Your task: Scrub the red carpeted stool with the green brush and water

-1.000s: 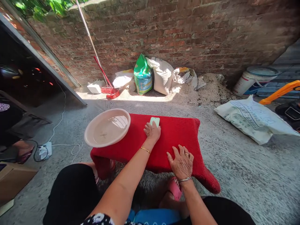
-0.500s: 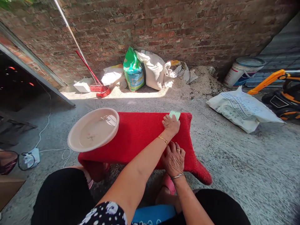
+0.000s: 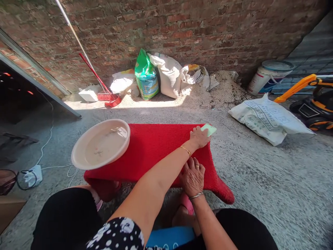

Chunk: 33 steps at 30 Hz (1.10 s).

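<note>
My left hand (image 3: 199, 137) reaches across to the right and is closed on a pale green, flat, rounded block (image 3: 209, 130); its exact kind cannot be made out. It presses the block at the far right corner of a red fuzzy cloth (image 3: 156, 146) spread over a low bench-like support. My right hand (image 3: 193, 176) rests on the cloth's near edge, just below the left wrist, fingers laid forward and holding nothing visible. On the cloth's left end stands a pale pink basin (image 3: 78, 152) of cloudy water.
Along the brick wall (image 3: 221, 31) stand a green-and-blue bag (image 3: 147, 81), a white sack (image 3: 169, 76) and a red-handled dustpan (image 3: 113, 100). Another white sack (image 3: 270, 118) lies right, near an orange-and-black machine (image 3: 322, 107). A white cable (image 3: 48, 140) runs over the left floor.
My left hand has slid the pale green block to the right, to the cloth's far right corner. The right hand stays in place. The camera view has shifted slightly.
</note>
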Each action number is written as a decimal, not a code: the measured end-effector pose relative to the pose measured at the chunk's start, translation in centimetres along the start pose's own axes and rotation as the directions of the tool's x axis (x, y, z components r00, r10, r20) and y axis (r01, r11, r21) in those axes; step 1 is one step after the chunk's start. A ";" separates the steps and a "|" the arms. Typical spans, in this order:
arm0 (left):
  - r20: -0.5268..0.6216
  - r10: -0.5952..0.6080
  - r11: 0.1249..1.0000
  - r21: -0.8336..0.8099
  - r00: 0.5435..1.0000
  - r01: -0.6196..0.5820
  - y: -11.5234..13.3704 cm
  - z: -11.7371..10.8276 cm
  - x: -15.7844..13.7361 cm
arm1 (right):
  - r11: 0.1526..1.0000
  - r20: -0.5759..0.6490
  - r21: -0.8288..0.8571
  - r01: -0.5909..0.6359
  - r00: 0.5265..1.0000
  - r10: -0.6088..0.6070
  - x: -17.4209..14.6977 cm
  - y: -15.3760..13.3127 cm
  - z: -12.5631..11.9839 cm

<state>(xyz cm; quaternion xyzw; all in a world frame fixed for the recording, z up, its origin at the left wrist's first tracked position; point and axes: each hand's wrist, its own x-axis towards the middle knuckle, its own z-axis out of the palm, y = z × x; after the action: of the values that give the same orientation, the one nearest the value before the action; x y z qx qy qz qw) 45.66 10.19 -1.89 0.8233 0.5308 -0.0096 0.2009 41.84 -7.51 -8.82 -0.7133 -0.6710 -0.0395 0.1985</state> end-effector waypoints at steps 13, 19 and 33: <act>-0.027 -0.054 0.997 0.050 0.998 0.055 -3.3 0.3 -5.2 | 1.000 -0.020 -0.024 -0.020 1.000 0.019 0.3 -0.3 -0.3; -0.031 0.136 0.991 0.011 0.990 -0.136 -4.5 -1.1 -8.6 | 0.997 -0.028 -0.080 0.013 0.999 -0.015 0.0 0.1 0.2; -0.327 -0.580 0.799 -0.048 0.746 0.599 -18.5 -2.0 -14.3 | 0.996 -0.036 -0.084 0.009 0.999 -0.013 -0.1 0.4 0.6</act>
<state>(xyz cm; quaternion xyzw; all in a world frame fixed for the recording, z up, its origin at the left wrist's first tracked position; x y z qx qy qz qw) 22.75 4.98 -2.75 0.6091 0.7884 0.0474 0.0723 42.06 -7.43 -9.51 -0.7164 -0.6689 -0.0818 0.1805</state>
